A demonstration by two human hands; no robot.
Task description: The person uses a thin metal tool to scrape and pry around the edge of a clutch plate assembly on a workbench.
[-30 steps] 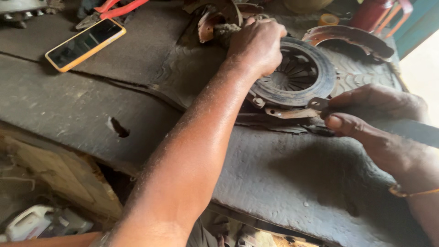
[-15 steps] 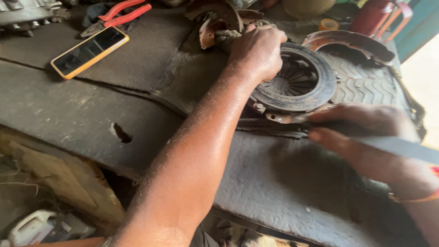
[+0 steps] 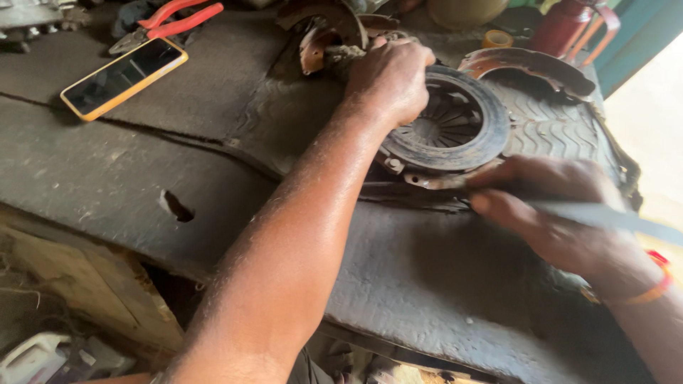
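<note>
A round, rusty clutch pressure plate [image 3: 455,131] lies on a dark, grimy workbench [image 3: 128,178]. My left hand [image 3: 390,80] rests closed on the plate's upper left rim, holding it down. My right hand [image 3: 551,213] grips a long flat grey metal tool [image 3: 612,219] at the plate's lower right edge; the tool's tip is hidden behind my fingers near a rusty lug on the rim.
A phone in an orange case [image 3: 122,77] and red-handled pliers [image 3: 174,20] lie at the bench's far left. Rusty curved brake shoes [image 3: 530,65] and a ribbed rubber mat [image 3: 551,128] sit behind the plate. A red can [image 3: 562,27] stands at the back.
My right hand with the flat tool has shifted along the plate's lower edge. My left hand has stayed on the plate's rim. The view has tilted slightly.
</note>
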